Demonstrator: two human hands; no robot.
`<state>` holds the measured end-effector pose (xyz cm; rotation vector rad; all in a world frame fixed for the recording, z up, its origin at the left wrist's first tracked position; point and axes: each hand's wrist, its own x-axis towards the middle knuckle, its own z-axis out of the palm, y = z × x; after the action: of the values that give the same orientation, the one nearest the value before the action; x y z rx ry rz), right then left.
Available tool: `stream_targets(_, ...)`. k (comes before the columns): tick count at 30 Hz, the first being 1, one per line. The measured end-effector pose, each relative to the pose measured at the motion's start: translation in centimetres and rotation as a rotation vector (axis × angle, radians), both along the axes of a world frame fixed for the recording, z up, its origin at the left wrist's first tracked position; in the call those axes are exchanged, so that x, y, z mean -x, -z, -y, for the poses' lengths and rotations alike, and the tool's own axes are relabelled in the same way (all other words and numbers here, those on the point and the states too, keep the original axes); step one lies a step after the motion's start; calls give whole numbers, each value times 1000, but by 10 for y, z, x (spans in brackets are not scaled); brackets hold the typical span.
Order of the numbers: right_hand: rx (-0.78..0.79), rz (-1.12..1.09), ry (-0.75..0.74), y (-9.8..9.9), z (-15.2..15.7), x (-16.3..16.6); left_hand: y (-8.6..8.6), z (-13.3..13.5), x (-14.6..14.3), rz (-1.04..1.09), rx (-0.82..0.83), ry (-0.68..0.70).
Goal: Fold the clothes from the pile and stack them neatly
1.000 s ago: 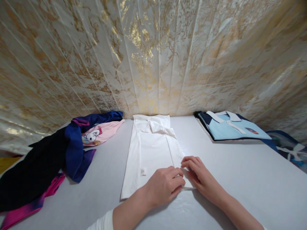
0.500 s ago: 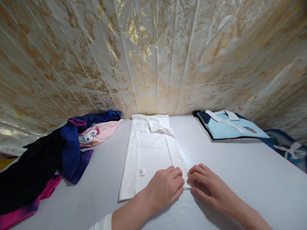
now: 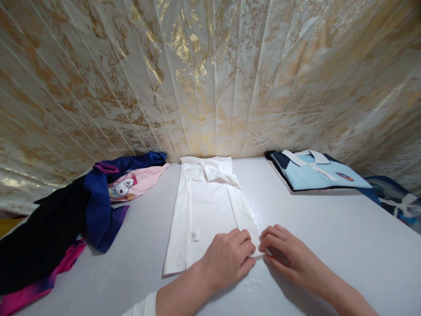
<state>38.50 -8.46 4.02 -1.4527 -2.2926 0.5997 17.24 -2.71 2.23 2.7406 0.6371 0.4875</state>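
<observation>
A white garment [image 3: 210,206] lies flat on the table, its two sides folded inward over its middle. A small white label [image 3: 194,236] shows near its lower left. My left hand [image 3: 228,254] is closed on the garment's near edge, toward the lower right corner, and its forearm crosses that edge. Just to the right, my right hand [image 3: 284,250] pinches the corner of the same garment between thumb and fingers. The two hands are a small gap apart. Part of the near edge is hidden under my left hand.
Loose black, navy and pink clothes [image 3: 98,206] are heaped on the left of the white-covered table [image 3: 138,272]. Folded shirts with a light blue one on top [image 3: 315,171] lie at the back right. Dark clothing [image 3: 394,199] sits beyond them. A gold-patterned curtain [image 3: 197,79] hangs behind.
Both hands have shifted very slightly to the right, along with the pinched corner. The garment otherwise lies as before.
</observation>
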Motion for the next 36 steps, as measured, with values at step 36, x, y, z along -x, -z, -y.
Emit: stream_targets(36,-295,343,333,55,-187,65,27,-130,98,-187,-187,-565)
